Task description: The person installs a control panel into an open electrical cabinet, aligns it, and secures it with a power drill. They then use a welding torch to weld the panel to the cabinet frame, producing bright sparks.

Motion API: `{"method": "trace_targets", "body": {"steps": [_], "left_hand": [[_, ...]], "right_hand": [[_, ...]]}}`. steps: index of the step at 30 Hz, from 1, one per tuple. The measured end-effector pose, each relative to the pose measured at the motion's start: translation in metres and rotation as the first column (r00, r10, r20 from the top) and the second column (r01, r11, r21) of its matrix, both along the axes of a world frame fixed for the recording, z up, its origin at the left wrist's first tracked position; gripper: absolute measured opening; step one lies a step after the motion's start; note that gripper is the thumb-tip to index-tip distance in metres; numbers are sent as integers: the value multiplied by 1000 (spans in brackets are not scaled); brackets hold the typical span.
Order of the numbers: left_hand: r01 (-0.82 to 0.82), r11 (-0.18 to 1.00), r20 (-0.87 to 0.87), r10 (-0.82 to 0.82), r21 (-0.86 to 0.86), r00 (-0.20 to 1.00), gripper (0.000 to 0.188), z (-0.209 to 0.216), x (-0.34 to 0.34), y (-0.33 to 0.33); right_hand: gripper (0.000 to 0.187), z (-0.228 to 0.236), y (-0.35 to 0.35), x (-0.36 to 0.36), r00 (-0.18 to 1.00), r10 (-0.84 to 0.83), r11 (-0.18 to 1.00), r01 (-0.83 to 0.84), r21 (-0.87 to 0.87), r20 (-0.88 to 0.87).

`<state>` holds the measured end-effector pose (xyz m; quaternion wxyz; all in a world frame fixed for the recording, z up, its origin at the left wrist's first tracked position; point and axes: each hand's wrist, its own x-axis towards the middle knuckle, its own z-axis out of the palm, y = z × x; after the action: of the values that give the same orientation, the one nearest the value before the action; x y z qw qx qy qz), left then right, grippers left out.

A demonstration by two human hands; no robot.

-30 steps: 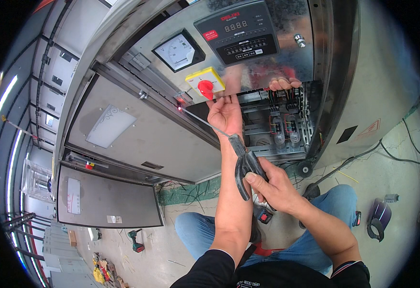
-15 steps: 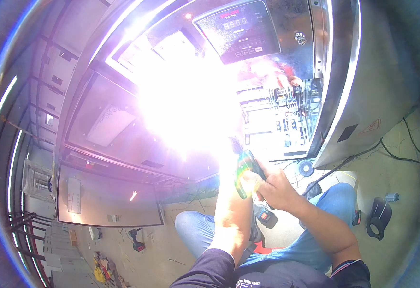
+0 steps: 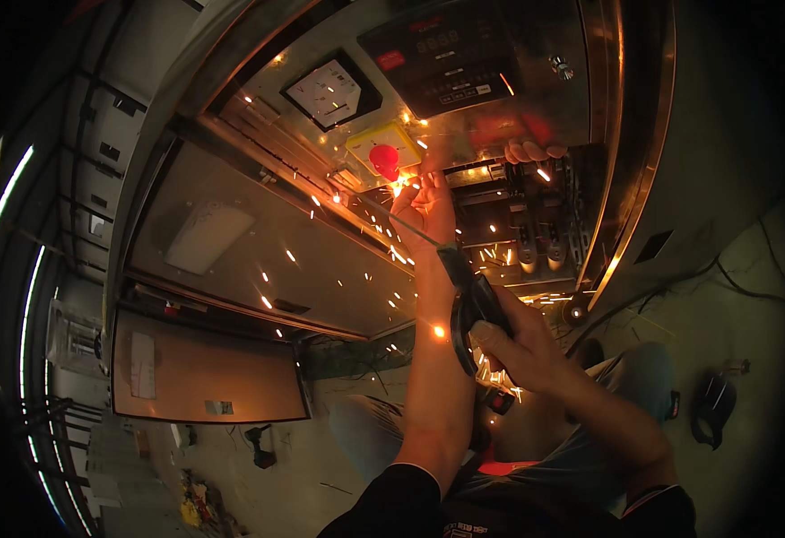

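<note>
My right hand [image 3: 520, 345] is wrapped round a black electrode holder [image 3: 479, 309] in front of the cabinet. A thin welding rod [image 3: 415, 230] runs from it up and left, across my left wrist. My left hand [image 3: 428, 208] is raised to the panel just below a red knob [image 3: 384, 160] on a yellow plate [image 3: 361, 143]. Its fingers are curled together; what they hold, if anything, is hidden by glare. A bright glow [image 3: 401, 185] burns beside those fingertips, and orange sparks [image 3: 316, 206] fall across the cabinet and my forearm.
The metal cabinet [image 3: 589, 108] carries a square dial meter [image 3: 332, 90], a dark display panel [image 3: 442, 58] and an opening with components [image 3: 536, 224]. Its door [image 3: 199, 211] hangs open leftward. On the floor lie a power drill [image 3: 258, 446], a dark cap [image 3: 713, 408] and black cable [image 3: 652, 291].
The huge white flare has shrunk to a small glow with scattered orange sparks, and the picture has darkened. The left hand, knob and meter now show. Both arms stay nearly where they were.
</note>
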<state>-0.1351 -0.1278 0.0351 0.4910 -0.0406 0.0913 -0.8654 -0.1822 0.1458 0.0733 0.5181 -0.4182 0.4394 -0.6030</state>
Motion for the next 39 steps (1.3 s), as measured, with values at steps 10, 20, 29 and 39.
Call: {"method": "trace_targets", "body": {"steps": [10,20,29,39], "left_hand": [[-157,912,43,186,-380,982,45,-11,-6,-3],[-212,938,114,251,-275,961,50,5,-15,11],[-187,935,135,236,-301,962,52,7,-13,12],[-175,940,131,221,-294,967,52,7,-13,14]], "right_hand": [[47,13,1,0,997,41,999,-40,23,-58],[43,16,0,3,998,-14,1000,15,25,-56],[44,16,-4,5,998,-18,999,21,42,-67],[47,15,-6,4,996,-18,999,22,39,-82]]}}
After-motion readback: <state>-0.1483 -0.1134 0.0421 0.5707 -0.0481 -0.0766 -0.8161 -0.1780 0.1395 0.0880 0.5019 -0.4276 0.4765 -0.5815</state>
